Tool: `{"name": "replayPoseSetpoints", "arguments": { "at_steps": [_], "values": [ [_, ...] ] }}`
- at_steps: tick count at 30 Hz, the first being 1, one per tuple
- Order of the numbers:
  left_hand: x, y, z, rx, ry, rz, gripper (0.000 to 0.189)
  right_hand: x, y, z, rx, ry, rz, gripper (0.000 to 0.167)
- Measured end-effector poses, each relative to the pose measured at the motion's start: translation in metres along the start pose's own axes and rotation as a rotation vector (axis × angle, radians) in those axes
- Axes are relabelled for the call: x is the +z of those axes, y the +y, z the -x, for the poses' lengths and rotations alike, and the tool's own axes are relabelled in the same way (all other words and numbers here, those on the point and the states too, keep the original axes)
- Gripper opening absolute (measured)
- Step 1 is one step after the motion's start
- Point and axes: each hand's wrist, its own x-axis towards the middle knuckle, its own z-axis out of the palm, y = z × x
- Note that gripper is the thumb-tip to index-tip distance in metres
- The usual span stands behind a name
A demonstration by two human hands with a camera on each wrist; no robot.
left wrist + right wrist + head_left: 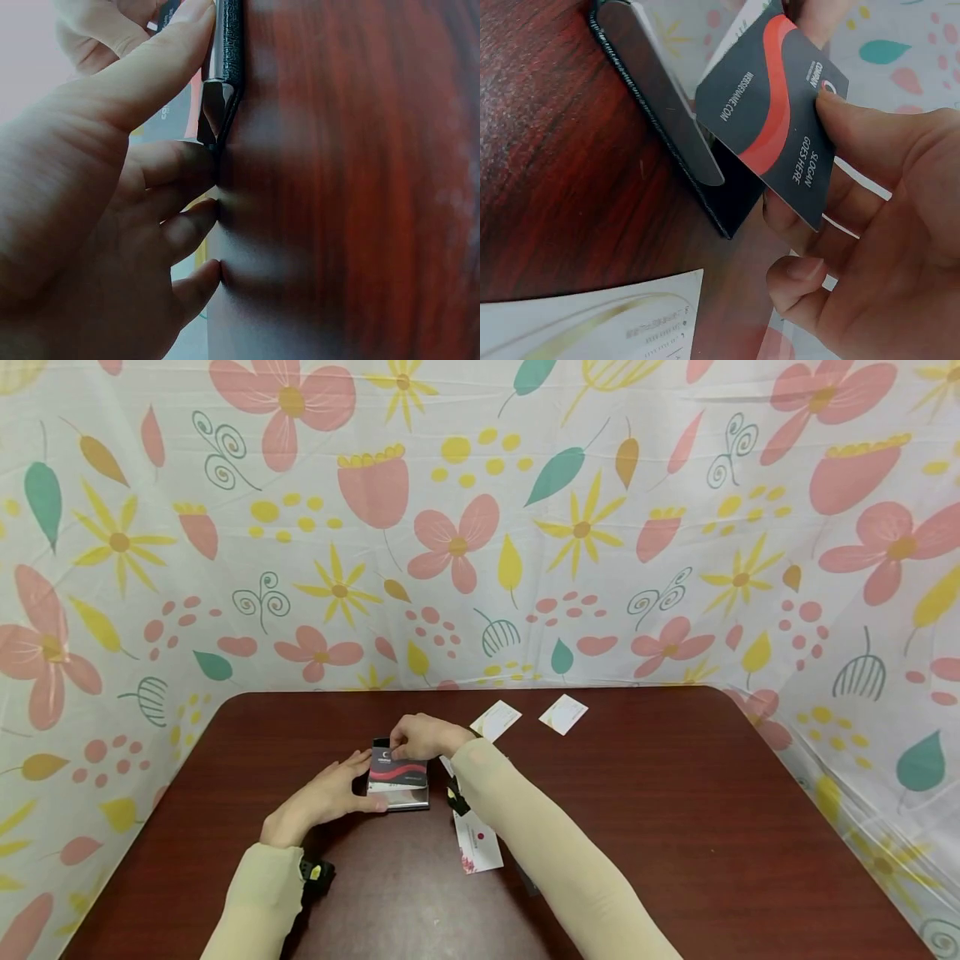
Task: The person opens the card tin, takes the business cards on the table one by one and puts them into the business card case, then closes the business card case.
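Observation:
A business card case (408, 800) with a metal front and black textured edge lies open on the table. My left hand (330, 793) grips it from the left, thumb on the near edge and index finger at the far side; the other fingertips touch the table in the left wrist view. My right hand (427, 737) pinches a dark grey business card (780, 112) with a red wave and white print between thumb and fingers. That card stands tilted over the case (660, 97). Behind it in the right wrist view shows the edge of a white card (739, 30).
Two white cards, one left (497, 720) and one right (564, 714), lie near the table's back edge. Another white card (477, 843) with pink flowers lies right of the case. My right forearm partly covers a dark flat thing (527, 878). A flowered curtain (480, 527) hangs behind the table.

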Motion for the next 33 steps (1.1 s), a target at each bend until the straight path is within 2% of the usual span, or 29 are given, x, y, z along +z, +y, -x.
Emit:
{"name": "replayPoseSetpoints", "arguments": {
  "at_steps": [10, 24, 28, 33],
  "values": [
    [-0.001, 0.001, 0.001, -0.037, -0.014, -0.001, 0.099, 0.013, -0.005, -0.001, 0.057, 0.053, 0.027, 0.005],
    [0.000, 0.001, 0.001, -0.023, -0.019, 0.015, 0.099, 0.023, -0.010, 0.003, 0.081, 0.087, 0.065, 0.019],
    [-0.001, 0.001, 0.002, -0.030, -0.021, 0.016, 0.100, 0.024, -0.014, 0.006, 0.093, 0.091, 0.076, 0.018],
    [0.000, -0.001, 0.000, -0.010, -0.015, 0.000, 0.100, 0.025, -0.017, 0.010, 0.118, 0.098, 0.078, 0.018]
  ]
}}
